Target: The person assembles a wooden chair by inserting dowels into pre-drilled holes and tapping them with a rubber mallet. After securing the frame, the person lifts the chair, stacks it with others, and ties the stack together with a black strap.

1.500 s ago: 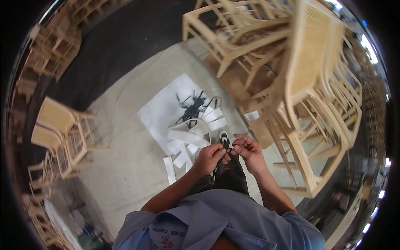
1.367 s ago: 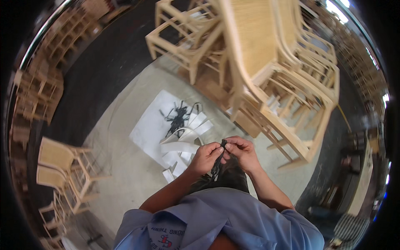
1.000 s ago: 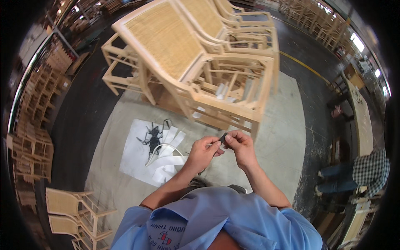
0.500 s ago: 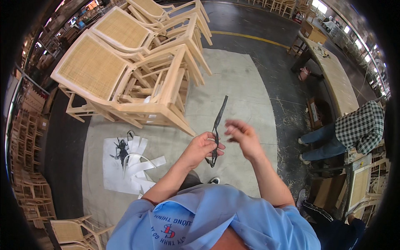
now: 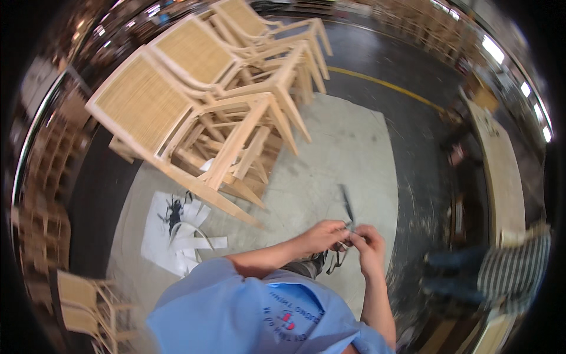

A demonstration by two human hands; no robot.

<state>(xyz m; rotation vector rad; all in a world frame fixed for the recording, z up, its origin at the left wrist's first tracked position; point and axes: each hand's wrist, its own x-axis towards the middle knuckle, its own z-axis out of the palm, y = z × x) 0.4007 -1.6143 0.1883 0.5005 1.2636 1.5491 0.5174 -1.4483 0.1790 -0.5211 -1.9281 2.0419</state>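
Observation:
A thin black strap [image 5: 346,200] runs between my hands, one end sticking up beyond the fingers and a loop hanging below. My left hand [image 5: 326,237] pinches it from the left side. My right hand [image 5: 369,243] meets the left at the same spot, with thumb and fingertips pressed together on the strap. The exact point where the fingertips touch is small and partly hidden. Ahead to the left stand wooden chairs with woven backs [image 5: 141,100], stacked together.
On the pale floor mat [image 5: 318,159], a white sheet with white strips [image 5: 200,242] and a tangle of black straps [image 5: 173,215] lies at left. A long worktable [image 5: 501,177] and a person in a patterned shirt [image 5: 513,268] are on the right. More chairs [image 5: 79,301] stand lower left.
My right hand has come in from apart and now grips the strap beside my left. The view has turned, so the chairs and mat sit differently in the picture.

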